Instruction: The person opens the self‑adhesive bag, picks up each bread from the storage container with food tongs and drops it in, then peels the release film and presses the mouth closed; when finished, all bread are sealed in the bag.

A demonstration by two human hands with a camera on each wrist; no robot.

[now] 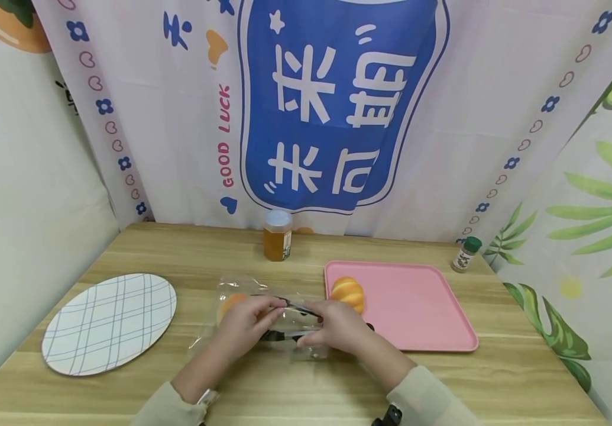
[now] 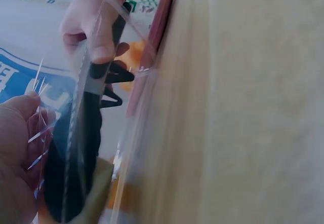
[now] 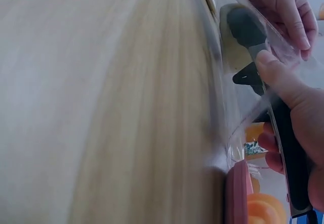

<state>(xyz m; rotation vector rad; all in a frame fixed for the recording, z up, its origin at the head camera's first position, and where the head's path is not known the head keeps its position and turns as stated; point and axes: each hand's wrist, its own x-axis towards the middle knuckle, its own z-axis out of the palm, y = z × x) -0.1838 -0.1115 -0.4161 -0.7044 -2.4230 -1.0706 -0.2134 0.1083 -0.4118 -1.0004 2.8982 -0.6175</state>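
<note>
Both sleeves enter at the lower edge of the head view, and the hands meet over the middle of the wooden bench (image 1: 284,384). Left hand (image 1: 245,322) pinches the left part of a clear plastic bag (image 1: 263,307); right hand (image 1: 337,327) pinches its right end, thumb on top. Inside the bag lie an orange bun (image 1: 229,303) and a black-handled tool (image 1: 284,336), both directly under the fingers. Left of the hands sits an oval plaid plate (image 1: 109,322). Right of them lies a pink tray (image 1: 417,307) carrying a second orange bun (image 1: 348,293). Farther back stand a honey jar (image 1: 277,235) and a green-capped spice bottle (image 1: 466,254); their labels are unreadable. Behind, the backdrop cloth (image 1: 178,118) reads "GOOD LUCK" beside large white characters.
</note>
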